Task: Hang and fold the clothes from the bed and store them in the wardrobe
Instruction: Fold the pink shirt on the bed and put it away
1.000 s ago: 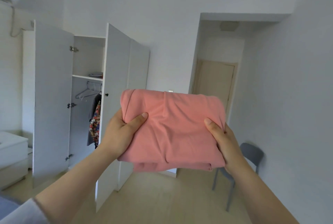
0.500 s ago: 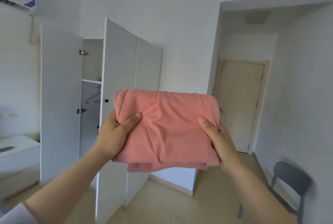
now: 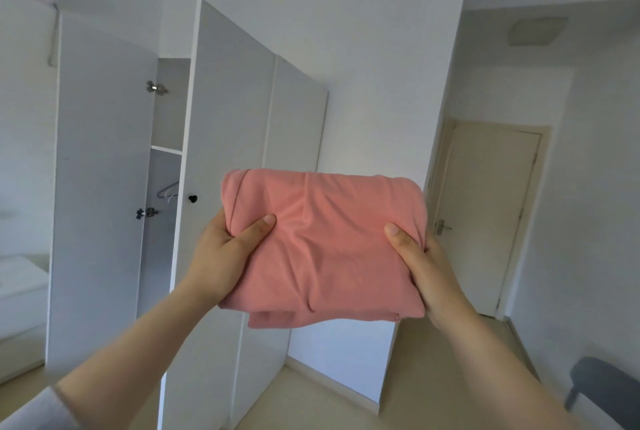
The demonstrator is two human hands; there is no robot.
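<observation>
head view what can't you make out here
All in the head view:
- Inside of the wardrobe: mostly hidden by its open door; only one hanger shows.
- Fingers of left hand and right hand: hidden beneath the folded pink garment.
- Grey chair: cut off by the bottom right corner.

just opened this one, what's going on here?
A person holds a folded pink fabric garment up in front of them, the left hand gripping its left edge and the right hand its right edge, thumbs on top. They face a tall white wardrobe with doors standing open; inside, a white shelf and a bare grey hanger show. The garment is folded but not yet stored.
</observation>
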